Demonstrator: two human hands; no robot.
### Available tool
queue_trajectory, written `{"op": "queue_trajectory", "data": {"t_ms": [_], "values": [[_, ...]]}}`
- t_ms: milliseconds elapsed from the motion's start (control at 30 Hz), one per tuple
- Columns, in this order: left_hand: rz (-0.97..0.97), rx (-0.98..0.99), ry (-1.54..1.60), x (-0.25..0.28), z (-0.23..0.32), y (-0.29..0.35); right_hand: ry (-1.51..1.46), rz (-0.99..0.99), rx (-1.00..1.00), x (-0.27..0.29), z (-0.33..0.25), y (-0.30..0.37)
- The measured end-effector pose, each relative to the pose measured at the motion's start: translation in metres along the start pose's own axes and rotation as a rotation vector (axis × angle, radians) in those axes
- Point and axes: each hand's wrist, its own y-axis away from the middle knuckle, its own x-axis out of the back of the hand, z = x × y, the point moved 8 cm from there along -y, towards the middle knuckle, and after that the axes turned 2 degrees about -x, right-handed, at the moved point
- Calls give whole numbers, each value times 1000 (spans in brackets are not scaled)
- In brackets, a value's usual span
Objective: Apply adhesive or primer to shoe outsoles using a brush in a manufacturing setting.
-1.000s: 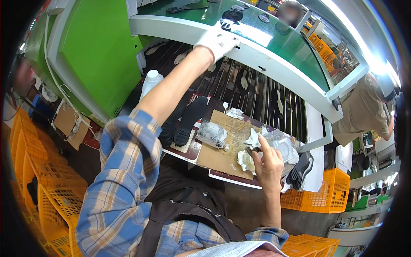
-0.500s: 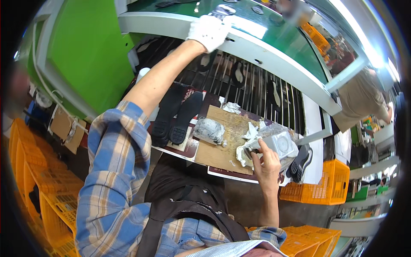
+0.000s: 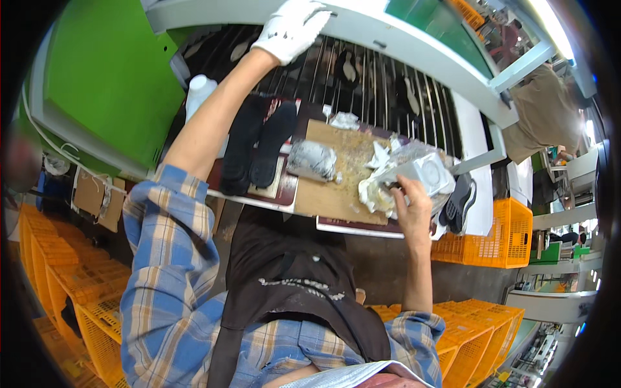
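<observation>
My left hand (image 3: 291, 31), in a white glove, reaches up to the pale conveyor rail (image 3: 369, 29). Its fingers are stretched out and a little apart, with nothing visible in them. My bare right hand (image 3: 414, 205) is at the board's right side, thumb and fingers bent together. What they pinch, if anything, is hidden. Beside the fingertips lie a crumpled, stained white cloth (image 3: 372, 194) and a pale grey plastic box (image 3: 432, 171). A grey-smeared, wrapped roll (image 3: 312, 160) rests on the brown cardboard (image 3: 326, 197). Two black shoe soles (image 3: 273, 149) lie side by side to its left.
Under the rail runs a rack of metal rods (image 3: 372, 81) with several soles. A white bottle (image 3: 199, 92) stands beside my left forearm. More dark soles (image 3: 458, 204) lie at the right. Orange crates (image 3: 498, 236) stand around me; a green machine panel (image 3: 107, 84) is at left.
My left hand has drawn back from a sole on the green belt to the rail. The view has tilted, so the bench appears higher. My right hand stays by the cloth and box.
</observation>
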Motion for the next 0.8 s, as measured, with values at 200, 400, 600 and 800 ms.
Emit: {"op": "queue_trajectory", "data": {"t_ms": [200,400,600,800], "values": [[-69,521,389,17,28,178,29,-12,-45,5,24,8],[-210,545,-99,51,72,274,-1,-18,-107,-3,34,9],[-500,430,-390,24,78,300,0,-2,-136,-10,45,12],[-615,338,-459,10,68,299,-4,36,-266,-4,63,14]]}}
